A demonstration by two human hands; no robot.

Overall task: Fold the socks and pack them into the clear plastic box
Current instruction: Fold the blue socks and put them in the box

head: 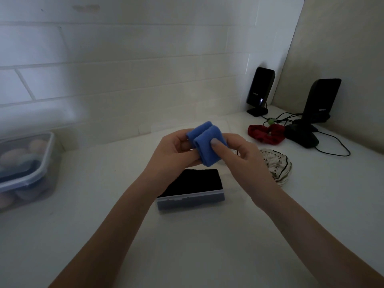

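Note:
A folded blue sock bundle (pixel 205 142) is held in the air above the white table, between both hands. My left hand (pixel 173 154) grips its left side with curled fingers. My right hand (pixel 243 156) pinches its right side, the thumb pressing on the front fold. Directly below stands the clear plastic box (pixel 191 201), open, with dark folded socks (pixel 197 181) inside. Its clear lid (pixel 226 123) seems to stand open behind the hands, faint against the wall.
A white sock with dark stripes (pixel 278 167) lies crumpled right of the box. A red scrunchie (pixel 266 133), two black speakers (pixel 260 90) (pixel 320 100) and cables sit at the back right. A larger lidded clear container (pixel 29 163) stands at the left. Tiled wall behind.

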